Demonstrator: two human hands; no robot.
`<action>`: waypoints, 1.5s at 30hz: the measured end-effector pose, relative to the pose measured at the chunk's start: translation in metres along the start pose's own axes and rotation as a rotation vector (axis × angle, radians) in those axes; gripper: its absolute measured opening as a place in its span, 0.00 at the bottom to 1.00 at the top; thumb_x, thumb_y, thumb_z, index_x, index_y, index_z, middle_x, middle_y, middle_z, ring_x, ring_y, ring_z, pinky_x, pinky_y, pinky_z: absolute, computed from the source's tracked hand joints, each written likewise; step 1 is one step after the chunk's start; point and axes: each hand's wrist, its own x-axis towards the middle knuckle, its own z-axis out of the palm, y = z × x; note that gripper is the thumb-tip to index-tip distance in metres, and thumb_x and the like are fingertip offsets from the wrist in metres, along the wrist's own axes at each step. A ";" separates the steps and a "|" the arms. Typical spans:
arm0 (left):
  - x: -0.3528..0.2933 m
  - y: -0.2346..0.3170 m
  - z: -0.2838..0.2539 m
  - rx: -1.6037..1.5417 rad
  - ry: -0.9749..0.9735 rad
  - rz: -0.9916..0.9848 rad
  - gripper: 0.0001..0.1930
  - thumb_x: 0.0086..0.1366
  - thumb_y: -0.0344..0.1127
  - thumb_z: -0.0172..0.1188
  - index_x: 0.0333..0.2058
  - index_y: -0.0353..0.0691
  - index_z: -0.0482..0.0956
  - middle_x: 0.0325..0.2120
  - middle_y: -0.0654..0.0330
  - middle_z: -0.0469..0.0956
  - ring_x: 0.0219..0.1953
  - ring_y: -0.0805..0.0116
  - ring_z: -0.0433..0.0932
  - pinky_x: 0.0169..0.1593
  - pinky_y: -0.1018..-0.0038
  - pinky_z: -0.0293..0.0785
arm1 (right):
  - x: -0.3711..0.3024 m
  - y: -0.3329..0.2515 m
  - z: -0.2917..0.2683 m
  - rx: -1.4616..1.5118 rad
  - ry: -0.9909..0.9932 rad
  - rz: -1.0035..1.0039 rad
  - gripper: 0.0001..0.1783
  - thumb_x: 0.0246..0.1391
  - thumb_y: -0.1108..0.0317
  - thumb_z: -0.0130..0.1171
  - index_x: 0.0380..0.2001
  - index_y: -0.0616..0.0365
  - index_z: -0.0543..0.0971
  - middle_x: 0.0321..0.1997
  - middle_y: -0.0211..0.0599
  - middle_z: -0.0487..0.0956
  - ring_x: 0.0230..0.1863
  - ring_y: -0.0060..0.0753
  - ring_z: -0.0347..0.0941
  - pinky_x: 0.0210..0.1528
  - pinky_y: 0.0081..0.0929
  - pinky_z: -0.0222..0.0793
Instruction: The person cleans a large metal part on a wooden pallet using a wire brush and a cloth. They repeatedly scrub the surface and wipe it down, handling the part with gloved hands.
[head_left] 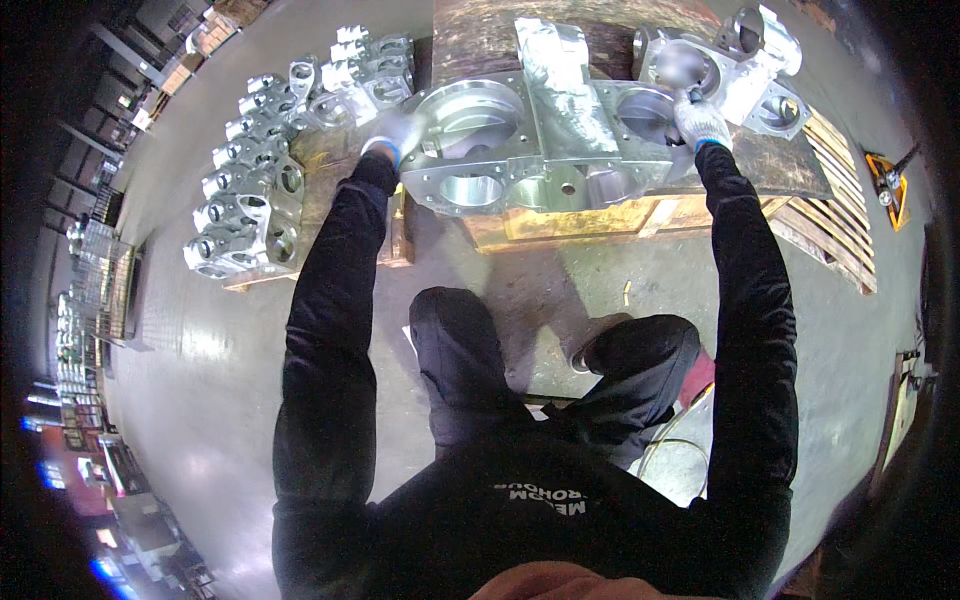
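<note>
A large silvery metal casting [572,120], with wide round bores and a raised middle block, lies along the near edge of a wooden bench. My left hand [396,133], in a white knit glove, is closed on the casting's left end; its outline is blurred. At the right end, my right hand [703,122], gloved alike, is closed over the edge beside a round bore, with some fingers hidden. Just beyond that hand stands another metal casting [735,78] with ring-shaped openings. Part of it is blurred.
Several smaller metal castings [240,215] stand in rows on the left. The wooden bench [480,20] has worn boards. A slatted pallet [825,215] sits at the right, with a yellow pallet jack [890,190] beyond it. My knees are below the bench's near edge.
</note>
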 end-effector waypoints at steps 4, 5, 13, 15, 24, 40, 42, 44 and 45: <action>0.004 -0.023 0.034 0.165 0.060 0.226 0.20 0.73 0.44 0.44 0.46 0.38 0.83 0.45 0.42 0.82 0.49 0.42 0.81 0.52 0.52 0.76 | -0.011 -0.007 -0.011 -0.060 -0.063 0.032 0.36 0.68 0.40 0.30 0.58 0.54 0.76 0.55 0.64 0.79 0.59 0.66 0.74 0.62 0.56 0.67; 0.002 -0.026 0.039 0.152 0.185 0.279 0.19 0.71 0.42 0.46 0.43 0.38 0.84 0.41 0.41 0.83 0.46 0.42 0.82 0.50 0.52 0.77 | -0.010 -0.006 -0.012 -0.062 -0.062 0.018 0.37 0.68 0.39 0.30 0.58 0.55 0.76 0.55 0.64 0.79 0.59 0.66 0.74 0.62 0.56 0.67; -0.036 -0.034 0.084 -0.171 0.609 0.300 0.12 0.64 0.37 0.53 0.32 0.40 0.85 0.30 0.42 0.82 0.35 0.43 0.83 0.42 0.49 0.77 | 0.031 -0.014 -0.016 -0.238 0.000 -0.247 0.29 0.71 0.45 0.32 0.64 0.47 0.69 0.50 0.68 0.80 0.52 0.67 0.78 0.56 0.59 0.70; -0.060 -0.033 0.096 -0.165 0.541 0.193 0.12 0.64 0.37 0.53 0.35 0.40 0.85 0.31 0.43 0.82 0.35 0.43 0.83 0.44 0.49 0.77 | 0.044 -0.035 -0.026 -0.429 0.007 -0.348 0.27 0.70 0.48 0.36 0.63 0.47 0.70 0.48 0.67 0.81 0.51 0.67 0.79 0.56 0.59 0.71; -0.171 0.087 0.098 -1.285 0.941 -0.195 0.18 0.71 0.34 0.58 0.57 0.35 0.77 0.37 0.59 0.82 0.39 0.69 0.78 0.47 0.70 0.75 | 0.029 -0.084 -0.012 0.421 0.277 -0.162 0.37 0.65 0.38 0.46 0.60 0.61 0.76 0.53 0.62 0.81 0.58 0.59 0.77 0.61 0.41 0.69; -0.015 0.014 0.065 -1.424 0.496 0.270 0.20 0.80 0.37 0.43 0.61 0.30 0.72 0.53 0.53 0.78 0.54 0.60 0.75 0.61 0.69 0.69 | -0.163 0.013 0.071 0.869 0.774 0.292 0.29 0.70 0.54 0.53 0.61 0.68 0.69 0.57 0.58 0.79 0.57 0.49 0.77 0.62 0.40 0.70; -0.018 -0.009 0.095 -1.052 0.554 0.365 0.25 0.82 0.45 0.39 0.62 0.31 0.72 0.54 0.56 0.77 0.55 0.62 0.74 0.62 0.70 0.68 | -0.163 -0.005 0.055 0.846 0.778 0.157 0.28 0.68 0.57 0.56 0.60 0.70 0.69 0.53 0.56 0.81 0.53 0.47 0.80 0.59 0.39 0.73; -0.038 -0.024 0.124 -0.879 0.655 0.072 0.32 0.82 0.54 0.34 0.64 0.30 0.70 0.60 0.53 0.76 0.61 0.57 0.73 0.67 0.66 0.65 | -0.156 -0.017 0.040 0.676 0.794 -0.032 0.30 0.66 0.57 0.59 0.59 0.73 0.70 0.46 0.56 0.84 0.47 0.51 0.83 0.55 0.39 0.75; -0.044 -0.024 0.136 -1.306 0.559 -0.134 0.35 0.81 0.58 0.32 0.63 0.31 0.71 0.60 0.55 0.76 0.60 0.59 0.74 0.66 0.66 0.65 | -0.151 -0.020 0.035 0.772 0.740 -0.120 0.32 0.65 0.55 0.60 0.60 0.72 0.70 0.46 0.59 0.83 0.49 0.57 0.82 0.54 0.41 0.75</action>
